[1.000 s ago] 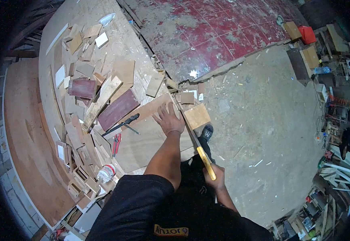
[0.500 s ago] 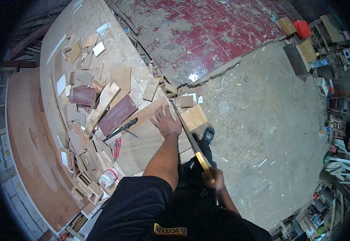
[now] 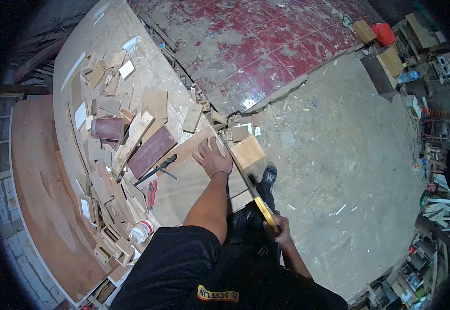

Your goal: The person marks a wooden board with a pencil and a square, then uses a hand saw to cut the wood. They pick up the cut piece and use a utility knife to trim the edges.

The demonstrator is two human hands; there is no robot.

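Observation:
My left hand (image 3: pixel 216 160) lies flat with fingers spread on a wooden board (image 3: pixel 183 186) at the edge of the workbench. My right hand (image 3: pixel 278 229) is wrapped round the yellow handle of a handsaw (image 3: pixel 264 211). The saw's long blade runs forward along the board's right edge, just right of my left hand. Left of that hand, on the board, are a black-handled tool (image 3: pixel 157 169) and a red utility knife (image 3: pixel 152 195). A dark red wood piece (image 3: pixel 152 150) lies beyond them.
Wood offcuts (image 3: pixel 112 103) crowd the bench's left side, with a white bottle (image 3: pixel 141 231) near me. A square wooden piece (image 3: pixel 248 151) lies right of the bench edge, close to my shoe (image 3: pixel 270 174). Scraps dot the concrete floor (image 3: pixel 338 155); clutter lines the right wall.
My right hand and the saw have shifted slightly, the handle a little forward and to the right. My left hand stays pressed on the board. The view has tilted slightly.

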